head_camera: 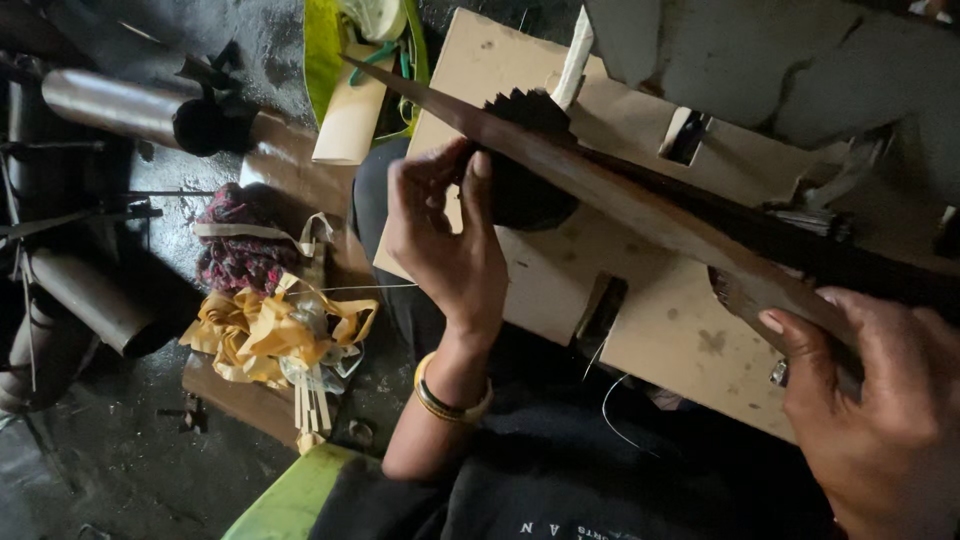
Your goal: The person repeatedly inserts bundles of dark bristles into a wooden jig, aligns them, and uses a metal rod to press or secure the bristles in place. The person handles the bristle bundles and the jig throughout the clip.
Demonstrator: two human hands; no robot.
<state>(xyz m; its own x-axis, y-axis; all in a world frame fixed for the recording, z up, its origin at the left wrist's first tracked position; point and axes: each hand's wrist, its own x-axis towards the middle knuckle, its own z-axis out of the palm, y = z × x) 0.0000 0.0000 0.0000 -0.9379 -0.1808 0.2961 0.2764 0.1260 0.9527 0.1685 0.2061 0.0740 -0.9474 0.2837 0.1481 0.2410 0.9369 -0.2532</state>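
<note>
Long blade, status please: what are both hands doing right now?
Right hand gripping long blade at its handle end. Left hand fingers pinching black pleated piece against blade. Wooden board underneath, nothing blocking.

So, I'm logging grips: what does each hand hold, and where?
Left hand pinches the black bundle's edge; right hand grips the long blade at its handle end.

Yellow bangles (440,400) circle the left wrist (bare forearm); a ring (779,374) marks the right hand (880,420).
</note>
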